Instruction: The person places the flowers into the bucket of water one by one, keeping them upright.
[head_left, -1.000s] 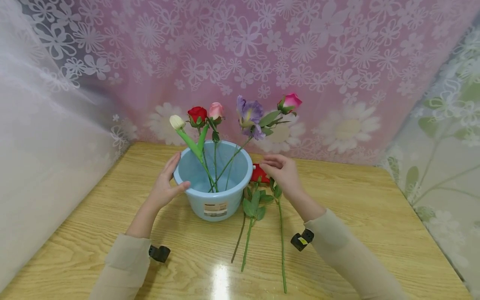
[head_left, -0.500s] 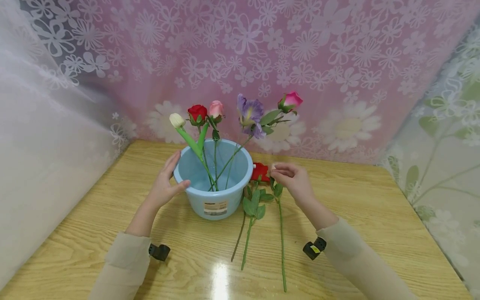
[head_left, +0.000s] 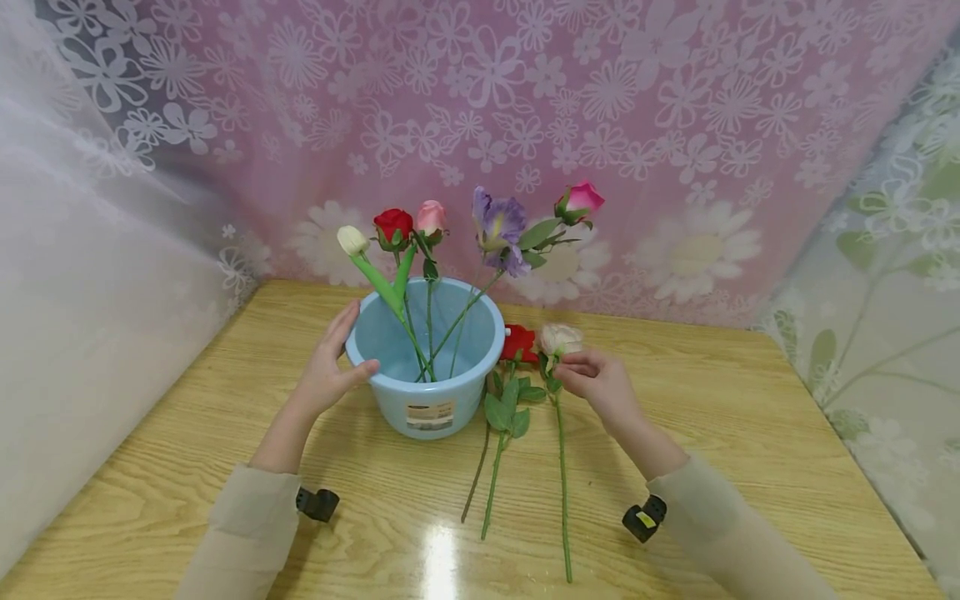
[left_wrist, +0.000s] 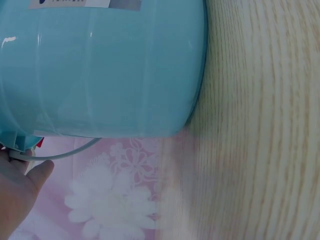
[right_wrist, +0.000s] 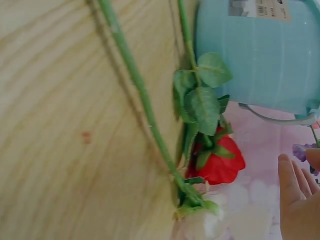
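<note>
My left hand (head_left: 325, 375) holds the light blue bucket (head_left: 390, 404) at its left rim, thumb on the front edge and fingers along the outside. In the left wrist view that hand (left_wrist: 17, 195) is by the bucket's handle (left_wrist: 70, 152). My right hand (head_left: 606, 392) hovers beside a white rose (head_left: 561, 338) lying right of the bucket; in the right wrist view a gap shows between the hand (right_wrist: 300, 200) and the bloom. A red rose (head_left: 519, 343) lies between bucket and white rose. The bucket contains a white tulip (head_left: 352, 241), red rose (head_left: 393, 227) and pink rose (head_left: 431, 218).
A purple iris (head_left: 501, 223) and a magenta rose (head_left: 583, 200) also stand in the bucket, leaning right. A brown stem (head_left: 476, 479) lies beside the red rose's green stem on the wooden table (head_left: 720, 392). Floral curtains (head_left: 637, 125) hang behind.
My right hand has moved right and toward me, uncovering the white rose's bloom. The left hand and the bucket have stayed in place.
</note>
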